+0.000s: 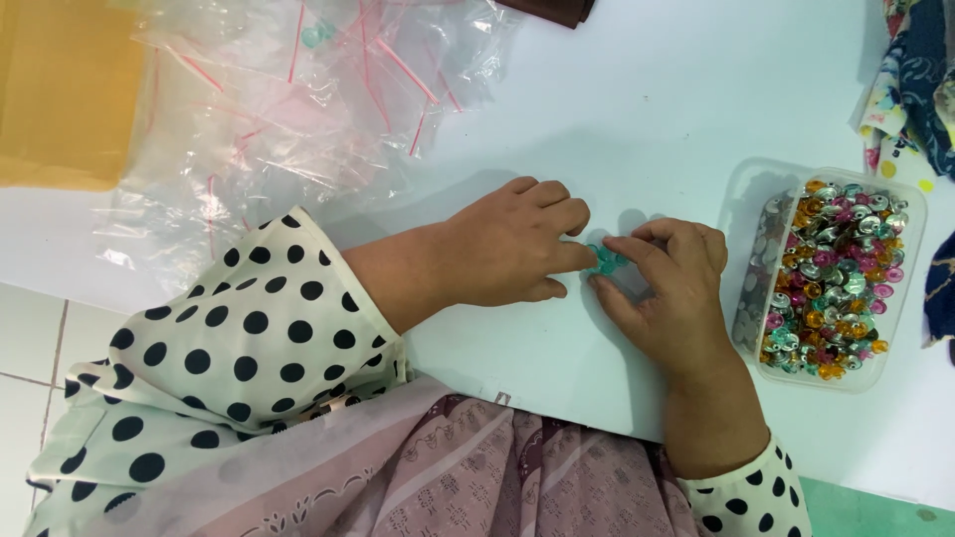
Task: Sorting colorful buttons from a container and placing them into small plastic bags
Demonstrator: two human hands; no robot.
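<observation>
White table [676, 89] is taking up most of the view, with a heap of clear zip bags with red seal strips [298, 109] lying at its upper left and a tan cardboard box [60, 94] just beside the heap at the left edge. Patterned fabric [910, 80] is hanging in at the upper right corner. A clear plastic tub [741, 214] is sitting on the table at right, filled with shiny beads [831, 278] in gold, pink, teal and silver. Left hand [512, 254] and right hand [671, 288] are meeting near the table's middle, both in polka-dot sleeves. Fingers of both hands are curling in and pinching 1 small cluster of teal beads [604, 260] between the fingertips, resting on or just above the table, well left of the tub. The cluster's long axis is running roughly left-right between the 2 hands; which way it is pointing, cannot tell, too small.
</observation>
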